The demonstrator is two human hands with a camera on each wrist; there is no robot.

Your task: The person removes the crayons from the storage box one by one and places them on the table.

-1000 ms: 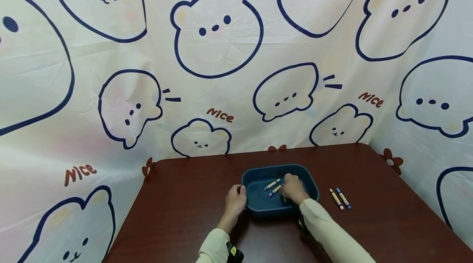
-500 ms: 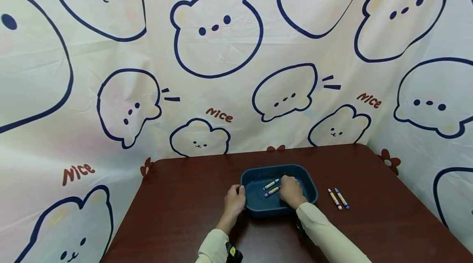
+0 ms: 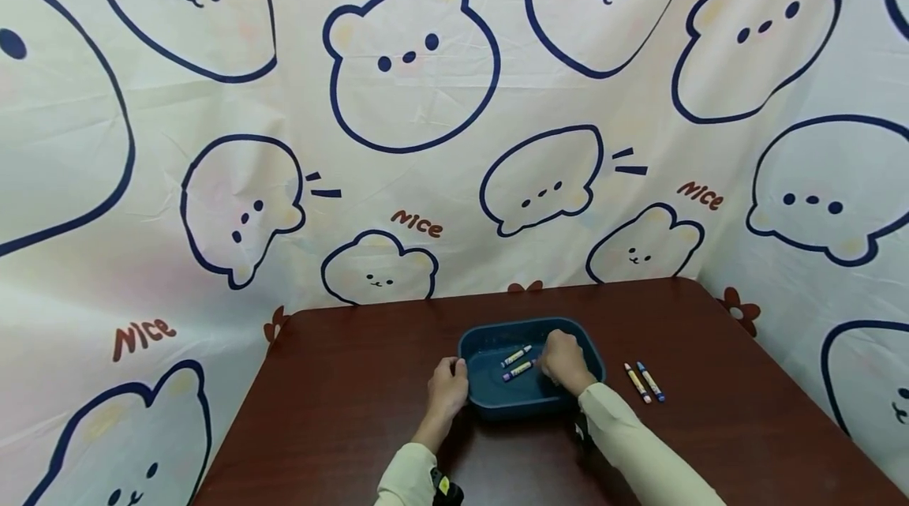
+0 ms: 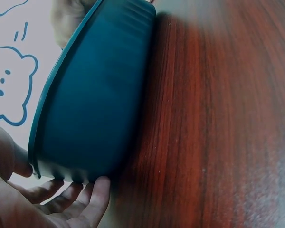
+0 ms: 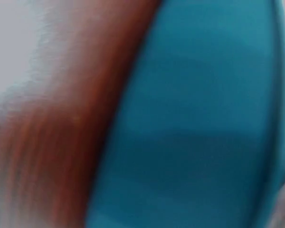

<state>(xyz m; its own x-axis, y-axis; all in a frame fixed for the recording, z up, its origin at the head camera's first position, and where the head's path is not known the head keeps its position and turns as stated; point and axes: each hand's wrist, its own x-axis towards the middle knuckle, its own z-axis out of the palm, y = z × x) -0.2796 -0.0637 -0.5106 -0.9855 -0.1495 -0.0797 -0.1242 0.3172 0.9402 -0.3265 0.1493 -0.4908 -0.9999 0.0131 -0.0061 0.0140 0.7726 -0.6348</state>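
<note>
A blue plastic bin (image 3: pixel 497 411) stands on the table with its long side toward me. My left hand (image 3: pixel 447 391) grips its left end; in the left wrist view the thumb lies at the rim and the fingers (image 4: pixel 99 199) press the outer wall. My right hand (image 3: pixel 564 360) reaches down inside the bin's right half, its fingers bent. Its fingertips, and anything between them, are hidden. Beside it on the bin floor lie two crayons, one blue-ended crayon (image 3: pixel 515 356) and one purple-ended crayon (image 3: pixel 519 370). The right wrist view is blurred and shows mostly the bin's outer wall (image 5: pixel 190 114).
To the right of the bin, a pink-ended crayon (image 3: pixel 637 384) and a blue crayon (image 3: pixel 650 381) lie side by side on the brown table (image 3: pixel 341 380). A cloth printed with bears (image 3: pixel 398 190) hangs behind the table's far edge.
My right hand has shifted slightly within the bin; a small object seen below it a second ago no longer shows. My left hand keeps its grip. The head view has turned slightly right.
</note>
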